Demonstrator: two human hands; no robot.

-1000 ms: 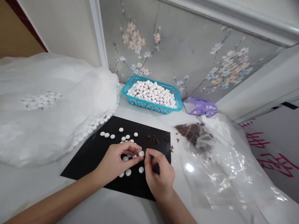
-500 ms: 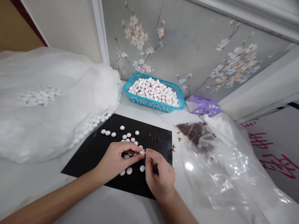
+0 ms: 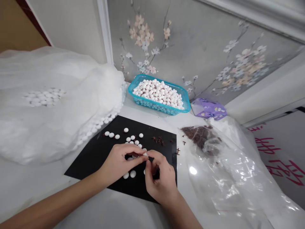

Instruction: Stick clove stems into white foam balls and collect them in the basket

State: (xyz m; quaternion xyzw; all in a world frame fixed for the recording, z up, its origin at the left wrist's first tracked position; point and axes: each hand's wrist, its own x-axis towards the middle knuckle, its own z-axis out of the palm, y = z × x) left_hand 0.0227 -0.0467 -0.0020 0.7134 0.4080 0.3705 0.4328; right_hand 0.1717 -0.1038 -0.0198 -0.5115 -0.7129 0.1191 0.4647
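My left hand [image 3: 119,163] pinches a small white ball [image 3: 145,153] between thumb and fingertips, above a black sheet [image 3: 89,162]. At the ball's right side is my right hand [image 3: 162,179]. Its index fingertip touches the ball, while the thumb sits a little lower and apart; I see nothing held between them. Several white balls [image 3: 132,174] lie on the sheet around my hands, some partly hidden by the left one. A little heap of small dark brown pieces [image 3: 159,141] rests on the sheet's far right part.
A blue basket [image 3: 157,108] full of white balls stands against the flowered wall. On the left bulges a large white bag [image 3: 71,117] of balls. To the right lies a clear plastic bag [image 3: 214,178] with brown pieces, beside a purple packet [image 3: 209,109].
My right thumb has drawn away from the index finger, which now presses at the ball. My left hand keeps its pinch. The whole view has shifted slightly.
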